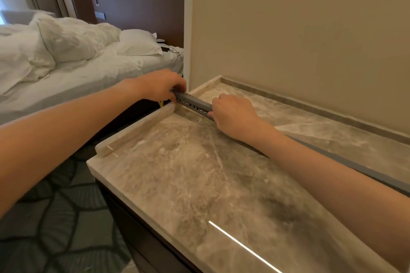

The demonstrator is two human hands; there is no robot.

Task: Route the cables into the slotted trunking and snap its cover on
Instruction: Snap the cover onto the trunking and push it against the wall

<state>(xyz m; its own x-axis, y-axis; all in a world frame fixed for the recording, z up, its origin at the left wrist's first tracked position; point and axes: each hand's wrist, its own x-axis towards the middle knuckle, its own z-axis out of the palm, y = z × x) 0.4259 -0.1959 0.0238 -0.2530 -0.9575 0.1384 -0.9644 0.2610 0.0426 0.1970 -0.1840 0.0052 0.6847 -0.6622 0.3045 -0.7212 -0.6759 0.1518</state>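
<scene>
A long grey slotted trunking [193,103] lies diagonally across the marble top [199,173], running from the far left corner to the right edge of the view. Its side shows a row of slots between my hands. My left hand [160,85] grips the trunking's far left end, which sticks out past the raised marble rim. My right hand [233,114] is closed over the trunking a short way along. A bit of yellow cable [161,103] shows just below my left hand. My right forearm hides the middle of the trunking.
The marble top has a low raised rim [135,127] on its left side and along the beige wall [299,29] at the back. A bed [77,66] with white bedding stands to the left. Patterned carpet [55,217] lies below.
</scene>
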